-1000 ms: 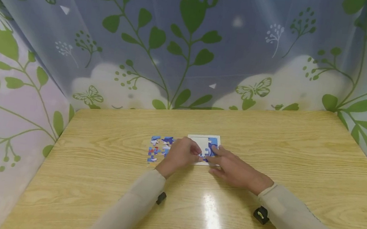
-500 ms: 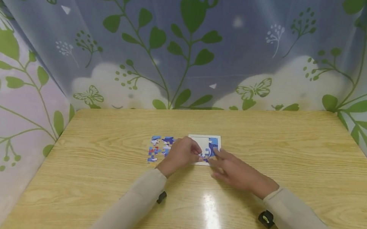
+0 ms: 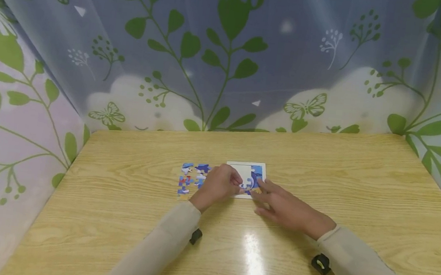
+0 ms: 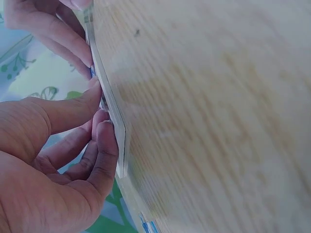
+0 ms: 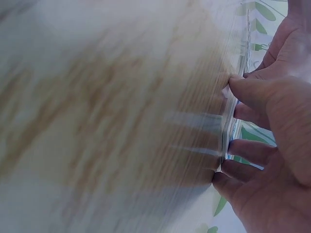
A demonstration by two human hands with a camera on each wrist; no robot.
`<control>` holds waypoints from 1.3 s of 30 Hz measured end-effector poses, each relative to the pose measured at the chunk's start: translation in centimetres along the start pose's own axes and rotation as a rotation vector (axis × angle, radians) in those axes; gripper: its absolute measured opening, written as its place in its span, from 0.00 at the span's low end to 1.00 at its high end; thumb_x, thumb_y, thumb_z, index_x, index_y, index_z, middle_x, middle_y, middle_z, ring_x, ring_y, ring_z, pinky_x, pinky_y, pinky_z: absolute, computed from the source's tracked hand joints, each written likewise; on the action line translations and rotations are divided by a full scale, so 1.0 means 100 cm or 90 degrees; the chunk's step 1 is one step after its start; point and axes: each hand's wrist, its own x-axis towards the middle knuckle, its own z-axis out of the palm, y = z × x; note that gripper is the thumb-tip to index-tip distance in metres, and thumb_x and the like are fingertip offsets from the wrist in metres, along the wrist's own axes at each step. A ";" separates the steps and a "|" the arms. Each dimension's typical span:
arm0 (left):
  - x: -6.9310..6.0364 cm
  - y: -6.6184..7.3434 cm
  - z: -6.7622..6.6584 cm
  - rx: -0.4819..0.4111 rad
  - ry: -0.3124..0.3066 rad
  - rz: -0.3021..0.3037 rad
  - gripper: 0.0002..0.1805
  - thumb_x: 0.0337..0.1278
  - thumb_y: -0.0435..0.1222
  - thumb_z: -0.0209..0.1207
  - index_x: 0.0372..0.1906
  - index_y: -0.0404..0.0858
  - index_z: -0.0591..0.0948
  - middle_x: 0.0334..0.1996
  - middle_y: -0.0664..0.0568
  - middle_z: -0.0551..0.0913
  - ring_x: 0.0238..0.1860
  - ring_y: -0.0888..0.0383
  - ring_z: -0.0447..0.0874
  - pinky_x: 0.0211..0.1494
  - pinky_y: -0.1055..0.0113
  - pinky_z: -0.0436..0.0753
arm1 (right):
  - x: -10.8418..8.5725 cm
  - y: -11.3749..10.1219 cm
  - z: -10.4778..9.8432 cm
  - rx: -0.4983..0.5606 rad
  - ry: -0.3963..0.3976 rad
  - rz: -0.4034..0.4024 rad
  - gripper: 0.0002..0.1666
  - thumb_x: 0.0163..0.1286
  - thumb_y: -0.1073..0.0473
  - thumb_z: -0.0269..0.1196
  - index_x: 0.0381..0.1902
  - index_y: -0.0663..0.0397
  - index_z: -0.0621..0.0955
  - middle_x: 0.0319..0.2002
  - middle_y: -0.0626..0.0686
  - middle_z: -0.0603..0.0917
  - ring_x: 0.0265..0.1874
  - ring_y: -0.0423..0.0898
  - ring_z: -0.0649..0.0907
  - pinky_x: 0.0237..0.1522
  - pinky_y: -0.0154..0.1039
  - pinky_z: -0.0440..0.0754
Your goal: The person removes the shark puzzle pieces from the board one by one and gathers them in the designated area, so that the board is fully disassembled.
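In the head view, a white-rimmed puzzle tray (image 3: 235, 163) lies on the table, with joined blue puzzle pieces (image 3: 256, 171) along its right side. My left hand (image 3: 220, 184) reaches over the tray's left part, thumb and index finger pinching a small puzzle piece (image 3: 242, 186) low in the tray. From the right, my right hand (image 3: 284, 208) touches the tray's right side with fairly straight, spread fingers. Both wrist views show the tray edge-on: the left hand (image 4: 63, 150) bends over its rim, while fingertips of the right hand (image 5: 272, 145) rest along its edge.
Several loose puzzle pieces (image 3: 185, 180), blue with some red and yellow, lie in rows left of the tray, partly behind the left hand. The wooden table (image 3: 348, 171) meets a leaf-patterned curtain (image 3: 229, 65) at the back.
My right hand has drawn back slightly to the right, uncovering more of the lower right pieces in the tray. The left hand has stayed almost still.
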 end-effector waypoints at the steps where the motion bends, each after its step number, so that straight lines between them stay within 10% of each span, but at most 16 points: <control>1: 0.000 0.000 0.000 0.002 0.001 0.000 0.10 0.50 0.32 0.75 0.37 0.35 0.88 0.33 0.49 0.88 0.34 0.57 0.85 0.42 0.66 0.84 | 0.000 0.000 0.000 0.000 0.000 -0.001 0.27 0.74 0.58 0.63 0.64 0.70 0.76 0.71 0.77 0.61 0.71 0.73 0.62 0.68 0.61 0.65; 39: -0.002 -0.007 -0.014 -0.086 -0.006 -0.037 0.04 0.62 0.31 0.65 0.36 0.36 0.88 0.32 0.51 0.85 0.35 0.56 0.82 0.40 0.63 0.83 | 0.000 -0.002 -0.003 -0.007 -0.008 0.002 0.26 0.74 0.58 0.63 0.64 0.69 0.76 0.71 0.77 0.60 0.71 0.72 0.62 0.69 0.61 0.64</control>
